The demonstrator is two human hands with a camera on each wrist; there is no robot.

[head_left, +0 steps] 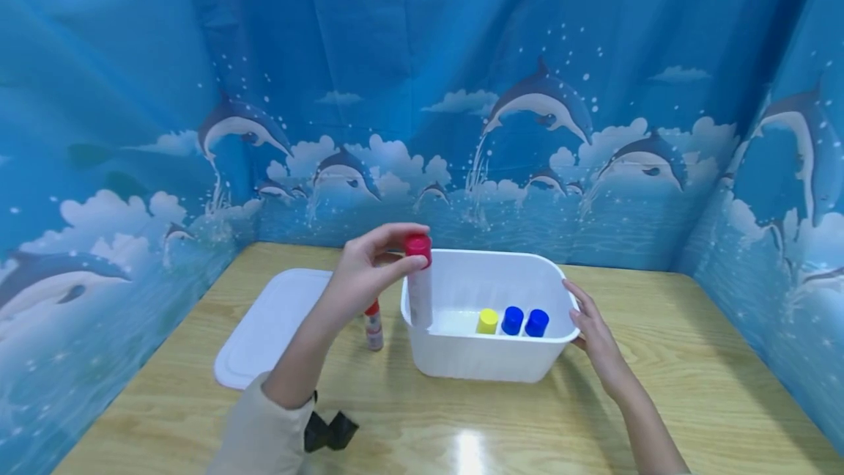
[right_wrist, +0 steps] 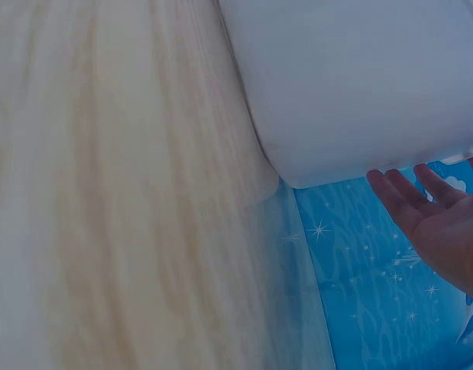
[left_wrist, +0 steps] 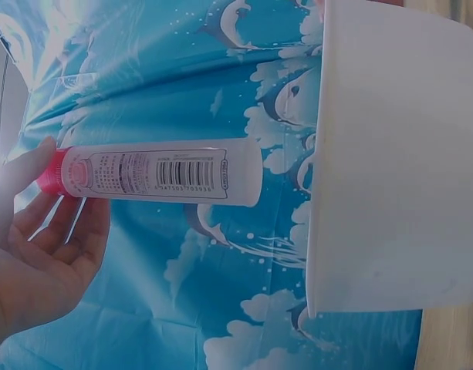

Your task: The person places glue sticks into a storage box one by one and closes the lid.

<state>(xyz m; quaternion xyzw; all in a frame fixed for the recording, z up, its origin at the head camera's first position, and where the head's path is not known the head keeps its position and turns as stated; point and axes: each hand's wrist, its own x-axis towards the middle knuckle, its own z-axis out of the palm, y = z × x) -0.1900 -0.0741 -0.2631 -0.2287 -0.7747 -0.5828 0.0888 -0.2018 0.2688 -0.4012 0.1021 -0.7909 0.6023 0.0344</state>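
Observation:
My left hand [head_left: 369, 262] pinches the red cap of a white bottle [left_wrist: 167, 171] between thumb and fingers. In the head view the bottle hangs upright at the left end of a white plastic box [head_left: 478, 358]. A barcode and small print show on its side in the left wrist view. At the box's right end, my right hand [head_left: 596, 336] holds the rim; in the right wrist view its fingers [right_wrist: 398, 193] lie against the outer wall. Inside the box show a yellow cap [head_left: 488, 321] and two blue caps [head_left: 512, 320]; the front wall hides what is below them.
Left of the box stands a smaller red-capped bottle [head_left: 374, 332], partly behind the left forearm. Farther left a white lid [head_left: 270, 321] lies flat on the wooden table [head_left: 395, 416]. A dolphin-print curtain [head_left: 395, 94] encloses the back and sides.

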